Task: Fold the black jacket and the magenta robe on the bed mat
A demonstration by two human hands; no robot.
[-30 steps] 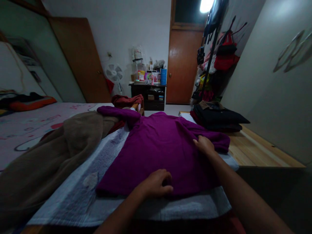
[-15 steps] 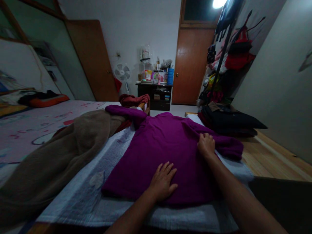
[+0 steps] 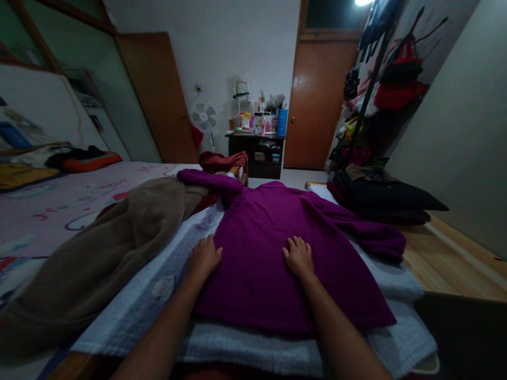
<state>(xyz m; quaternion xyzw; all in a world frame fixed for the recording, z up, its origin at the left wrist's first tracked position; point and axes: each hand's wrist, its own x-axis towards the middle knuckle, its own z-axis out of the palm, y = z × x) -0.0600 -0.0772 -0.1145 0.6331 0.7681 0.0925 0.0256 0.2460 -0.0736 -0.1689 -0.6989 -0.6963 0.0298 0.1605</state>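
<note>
A purple long-sleeved garment (image 3: pixel 261 285) lies spread on a pale blue cloth (image 3: pixel 253 345), its hem towards me and its sleeves out to both sides. My left hand (image 3: pixel 205 257) rests at the garment's left edge, thumb apart from the slightly bent fingers. On the middle of the garment lies my right hand (image 3: pixel 299 256), palm down and fingers a little spread. Neither hand visibly holds anything. My left forearm covers the lower left corner of the garment.
A brown blanket-like cloth (image 3: pixel 119 243) lies at the left, beside a pink patterned bed (image 3: pixel 79 203). Dark folded clothes (image 3: pixel 380 192) are stacked at the right on a wooden surface (image 3: pixel 455 258). Farther back are a reddish cloth (image 3: pixel 224 161) and a fan (image 3: pixel 204 117).
My left hand has moved left to the garment's edge. My right hand has come inward to its middle. The lower right side of the garment now spreads farther right, and the view has shifted slightly.
</note>
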